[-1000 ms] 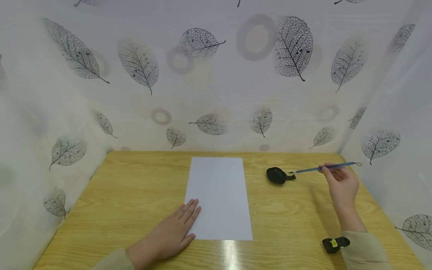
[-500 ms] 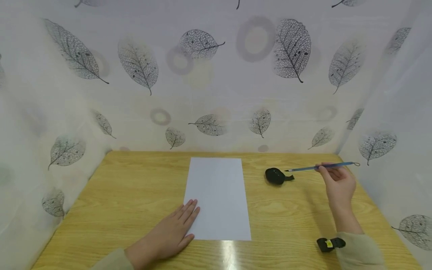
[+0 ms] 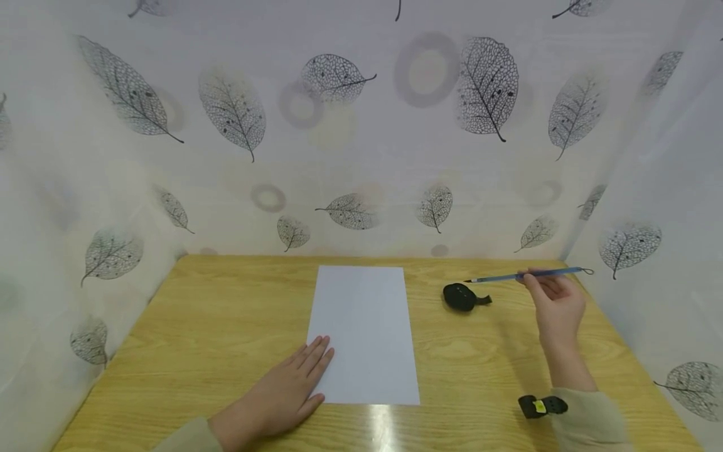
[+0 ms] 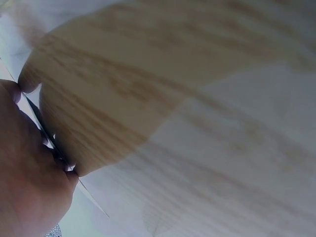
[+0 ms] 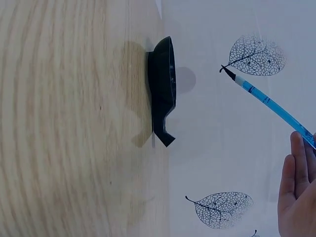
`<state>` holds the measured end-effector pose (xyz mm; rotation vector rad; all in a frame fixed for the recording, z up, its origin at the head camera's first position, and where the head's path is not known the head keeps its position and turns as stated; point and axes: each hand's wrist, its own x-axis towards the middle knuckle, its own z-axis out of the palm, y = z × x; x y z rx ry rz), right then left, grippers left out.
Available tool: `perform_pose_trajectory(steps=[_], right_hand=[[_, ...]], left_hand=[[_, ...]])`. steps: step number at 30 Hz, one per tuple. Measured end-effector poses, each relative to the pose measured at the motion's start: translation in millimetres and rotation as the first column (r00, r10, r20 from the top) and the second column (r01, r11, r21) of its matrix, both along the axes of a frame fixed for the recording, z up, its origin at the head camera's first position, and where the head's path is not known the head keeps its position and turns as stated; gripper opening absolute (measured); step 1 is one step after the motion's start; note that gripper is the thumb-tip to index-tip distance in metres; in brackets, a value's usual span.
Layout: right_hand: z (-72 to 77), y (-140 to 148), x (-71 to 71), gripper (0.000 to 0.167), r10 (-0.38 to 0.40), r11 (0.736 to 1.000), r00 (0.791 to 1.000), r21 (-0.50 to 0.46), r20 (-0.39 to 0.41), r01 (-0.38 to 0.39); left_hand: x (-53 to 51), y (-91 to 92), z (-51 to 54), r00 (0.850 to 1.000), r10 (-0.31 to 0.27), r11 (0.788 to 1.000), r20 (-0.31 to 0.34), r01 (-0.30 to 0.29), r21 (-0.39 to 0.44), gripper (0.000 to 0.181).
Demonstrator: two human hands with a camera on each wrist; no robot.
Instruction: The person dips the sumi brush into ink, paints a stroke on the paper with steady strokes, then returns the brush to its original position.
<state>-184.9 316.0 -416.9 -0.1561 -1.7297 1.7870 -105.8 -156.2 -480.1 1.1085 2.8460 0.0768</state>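
Observation:
A sheet of white paper (image 3: 367,326) lies lengthwise on the table. My left hand (image 3: 282,389) rests flat at its lower left edge, fingertips on the sheet; in the left wrist view that hand (image 4: 34,163) shows only partly. Up in the air, my right hand (image 3: 559,307) pinches a blue writing brush (image 3: 503,277) held nearly level. Its dark tip points left, above a small black dish with a short handle (image 3: 460,297). The right wrist view shows the brush (image 5: 269,101) apart from the dish (image 5: 162,79); how much ink is in the dish I cannot tell.
The wooden table (image 3: 209,333) is walled by a pale leaf-print curtain (image 3: 361,144) at the back and both sides. A black strapped wrist device (image 3: 541,407) sits at my right sleeve (image 3: 587,417).
My right hand has moved left with the brush, bringing the tip from the dish's handle side to above the dish. The left hand and the paper stay in place.

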Motion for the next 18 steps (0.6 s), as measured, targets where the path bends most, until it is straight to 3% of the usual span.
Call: perform_pose_trajectory(steps=[9, 18], right_hand=[[3.4, -12, -4.2, 0.009, 0.026, 0.998, 0.999, -0.059, -0.044, -0.029], [6.7, -22, -6.8, 0.012, 0.048, 0.998, 0.997, -0.029, -0.056, -0.05]], left_hand=[[1.2, 0.0, 1.3, 1.0, 0.002, 1.0, 0.017, -0.003, 0.01, 0.069], [1.4, 0.0, 2.6, 1.0, -0.015, 1.0, -0.004, 0.015, 0.013, 0.069]])
